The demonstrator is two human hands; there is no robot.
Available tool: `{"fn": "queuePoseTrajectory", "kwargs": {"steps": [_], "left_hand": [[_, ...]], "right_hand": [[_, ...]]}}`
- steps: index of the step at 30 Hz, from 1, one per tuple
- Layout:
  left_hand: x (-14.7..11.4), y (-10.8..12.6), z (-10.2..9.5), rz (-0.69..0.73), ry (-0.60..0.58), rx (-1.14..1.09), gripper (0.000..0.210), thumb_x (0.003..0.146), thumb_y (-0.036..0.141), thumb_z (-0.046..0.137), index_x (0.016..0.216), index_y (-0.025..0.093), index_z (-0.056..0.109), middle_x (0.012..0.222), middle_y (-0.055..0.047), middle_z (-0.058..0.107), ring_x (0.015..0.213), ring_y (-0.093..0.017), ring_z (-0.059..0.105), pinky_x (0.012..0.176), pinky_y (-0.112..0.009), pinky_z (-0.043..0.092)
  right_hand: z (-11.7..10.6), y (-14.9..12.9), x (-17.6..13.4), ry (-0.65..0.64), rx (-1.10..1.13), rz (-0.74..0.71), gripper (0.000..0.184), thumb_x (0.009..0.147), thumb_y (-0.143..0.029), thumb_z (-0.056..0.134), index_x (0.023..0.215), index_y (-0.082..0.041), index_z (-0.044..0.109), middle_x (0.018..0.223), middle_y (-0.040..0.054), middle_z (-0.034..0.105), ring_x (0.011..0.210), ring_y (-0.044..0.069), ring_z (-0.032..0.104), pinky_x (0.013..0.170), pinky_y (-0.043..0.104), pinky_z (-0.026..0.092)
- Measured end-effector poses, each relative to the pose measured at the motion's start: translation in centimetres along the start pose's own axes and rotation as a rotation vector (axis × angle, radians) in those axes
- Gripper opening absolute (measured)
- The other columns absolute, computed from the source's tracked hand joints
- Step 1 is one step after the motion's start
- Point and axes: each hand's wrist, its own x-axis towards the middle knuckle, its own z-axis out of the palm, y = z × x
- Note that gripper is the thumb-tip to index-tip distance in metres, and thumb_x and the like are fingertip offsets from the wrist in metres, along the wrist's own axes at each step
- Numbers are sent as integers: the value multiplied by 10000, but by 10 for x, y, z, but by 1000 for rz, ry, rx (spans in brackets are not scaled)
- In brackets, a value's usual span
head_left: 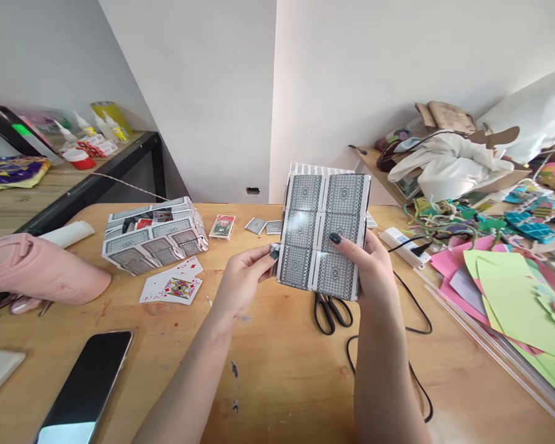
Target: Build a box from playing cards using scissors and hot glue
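two bare hands with dark-painted nails hold a playing-card piece (304,216) up above the middle of a wooden worktop (277,388). six grey patterned card backs face the viewer, in two columns of three, and more card shows behind the top edge. the left hand (246,274) is closed in a pinch at the piece's lower left edge; the right hand (377,268) grips its right side, thumb lying flat across the front.

just below the piece, black scissor handles (333,313) rest on the worktop; the blades are hidden. to the left stands an open-topped card box (160,246) made of the same grey cards, with a few things inside. loose face-up cards (180,288) lie in front of it, and a small card pack (222,226) sits to its right. nearer the viewer, at left, are a pink roll (50,271) and a dark-screened phone (90,382). at right are a white power strip (400,243), a looping black cable (430,314) and overlapping sheets of pink and green paper (513,280).
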Motion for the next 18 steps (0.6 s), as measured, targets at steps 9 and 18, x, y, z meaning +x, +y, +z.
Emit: {"fn": "queuePoseTrajectory", "kwargs": {"steps": [9,18], "left_hand": [[-2,-18,11,171,271,91,370,706,413,712,990,177,742,693,15,621,676,-97,533,742,-258,505],[-1,-16,12,110,125,-76,336,742,384,696,1025,206,731,983,-49,710,850,-140,609,889,-306,472]], "right_hand": [[6,1,-1,35,7,-11,393,618,-329,780,959,-211,625,915,53,716,785,266,684,682,411,561],[5,-2,-1,53,82,-10,395,628,-300,778,986,-219,632,950,63,709,854,299,684,719,450,566]]}}
